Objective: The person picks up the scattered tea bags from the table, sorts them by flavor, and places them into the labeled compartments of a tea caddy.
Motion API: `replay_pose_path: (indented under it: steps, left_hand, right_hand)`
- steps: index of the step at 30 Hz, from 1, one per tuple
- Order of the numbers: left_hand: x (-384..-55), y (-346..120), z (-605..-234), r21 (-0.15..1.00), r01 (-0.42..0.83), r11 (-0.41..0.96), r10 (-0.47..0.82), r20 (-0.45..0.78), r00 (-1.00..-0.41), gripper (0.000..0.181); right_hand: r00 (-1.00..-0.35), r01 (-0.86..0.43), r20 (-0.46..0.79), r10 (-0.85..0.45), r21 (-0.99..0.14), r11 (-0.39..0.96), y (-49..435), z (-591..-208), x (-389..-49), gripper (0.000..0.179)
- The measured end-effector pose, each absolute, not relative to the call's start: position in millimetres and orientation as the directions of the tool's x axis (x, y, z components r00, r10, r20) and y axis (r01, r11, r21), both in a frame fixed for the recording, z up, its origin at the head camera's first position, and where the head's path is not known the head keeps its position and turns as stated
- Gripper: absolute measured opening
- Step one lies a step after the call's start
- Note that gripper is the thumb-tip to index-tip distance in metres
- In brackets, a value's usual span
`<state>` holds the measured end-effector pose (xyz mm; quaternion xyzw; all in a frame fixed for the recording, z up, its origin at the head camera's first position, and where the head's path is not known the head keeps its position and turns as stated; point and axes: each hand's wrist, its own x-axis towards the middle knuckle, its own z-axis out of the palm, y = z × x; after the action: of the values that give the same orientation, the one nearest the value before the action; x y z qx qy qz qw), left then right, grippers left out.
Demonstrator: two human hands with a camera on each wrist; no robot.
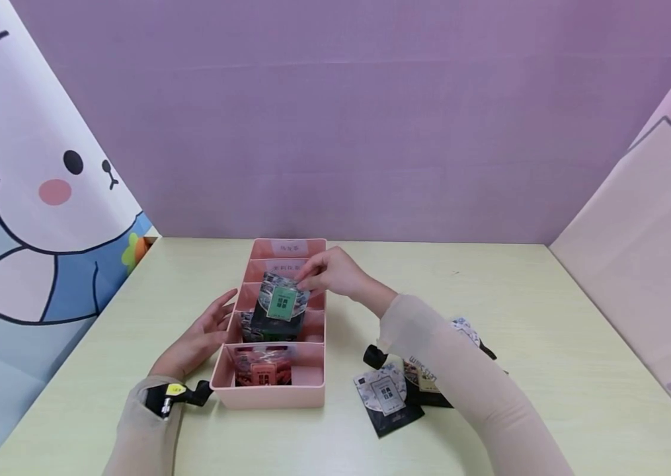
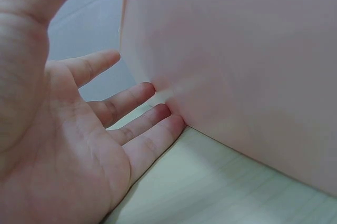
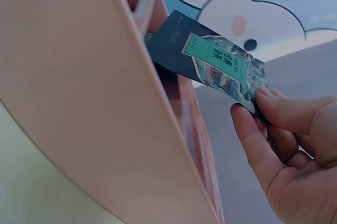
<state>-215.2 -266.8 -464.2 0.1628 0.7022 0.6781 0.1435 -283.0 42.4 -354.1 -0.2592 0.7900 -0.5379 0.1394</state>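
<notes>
A long pink divided box (image 1: 270,398) stands on the table with its compartments in a row running away from me. My right hand (image 1: 335,272) pinches a green-labelled tea sachet (image 1: 281,304) by its top edge between thumb and index finger. The sachet tilts over the second compartment from the front, its dark lower end at the opening. In the right wrist view the right hand (image 3: 289,145) grips the corner of that sachet (image 3: 210,61). My left hand (image 1: 198,337) is at the box's left side. Its fairly straight fingertips (image 2: 176,124) touch the outer wall in the left wrist view.
Red-labelled sachets (image 1: 264,370) lie in the front compartment. Paper labels (image 1: 289,248) mark the far compartment walls. Right of the box, a white-labelled sachet (image 1: 387,396) and several others lie partly under the right forearm (image 1: 466,383). A purple backdrop (image 1: 335,132) rises behind the table.
</notes>
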Motion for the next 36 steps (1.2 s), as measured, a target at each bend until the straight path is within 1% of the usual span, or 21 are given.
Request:
replay_pose_path:
  steps: [4,11,18,21,29,36]
  left_hand:
    - [-216,-267,-465,0.999,0.042,0.014,0.430,0.032,-0.902,0.082]
    - [-217,-266,-466,0.999,0.021,0.029,0.422,0.007,-0.907,0.085]
    - [-217,-266,-466,0.999,0.021,0.032,0.421,0.005,-0.907,0.086]
    - [-217,-266,-465,0.999,0.024,0.031,0.422,0.008,-0.906,0.085]
    - [-216,-267,-466,0.999,0.023,0.033,0.429,0.007,-0.903,0.081]
    - [-215,-268,-464,0.999,0.019,0.028,0.436,0.005,-0.900,0.084]
  right_hand:
    - [-0.810,-0.285,0.072,-0.582,-0.916,0.283,35,-358,-279,0.008]
    - [-0.790,-0.317,0.074,-0.609,-0.899,0.303,26,-366,-272,0.006]
    - [-0.753,-0.368,0.106,-0.649,-0.886,0.282,20,-372,-264,0.005]
    - [-0.748,-0.370,0.093,-0.657,-0.880,0.297,19,-374,-260,0.005]
    - [-0.769,-0.316,0.020,-0.638,-0.881,0.353,18,-375,-255,0.005]
    - [-0.759,-0.312,-0.009,-0.651,-0.873,0.376,18,-371,-255,0.007]
